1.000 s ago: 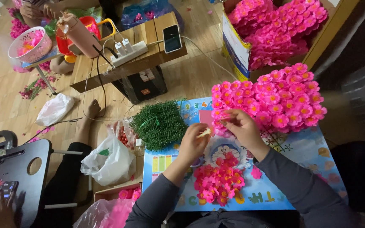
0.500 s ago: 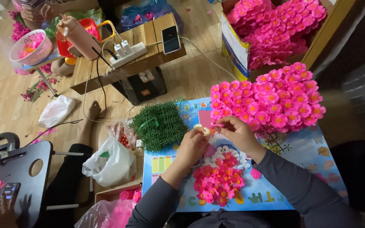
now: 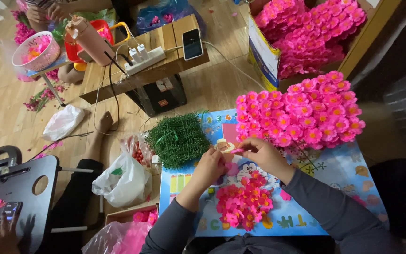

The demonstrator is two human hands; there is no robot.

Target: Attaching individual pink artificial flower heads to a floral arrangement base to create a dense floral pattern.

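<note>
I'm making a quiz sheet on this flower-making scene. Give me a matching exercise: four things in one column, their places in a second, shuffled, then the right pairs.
Things:
1. green stem bundle
2. phone
3. loose pink petals
4. white plastic bag

Places:
A. on the wooden bench
B. on the mat, below both hands
C. on the floor, left of the mat
D. at the mat's upper left corner

Pairs: 1-D, 2-A, 3-B, 4-C

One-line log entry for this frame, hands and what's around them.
left hand: pinching small pink flower piece | right hand: on same piece | below: loose pink petals pile | left: green stem bundle | right: finished pink flowers
</note>
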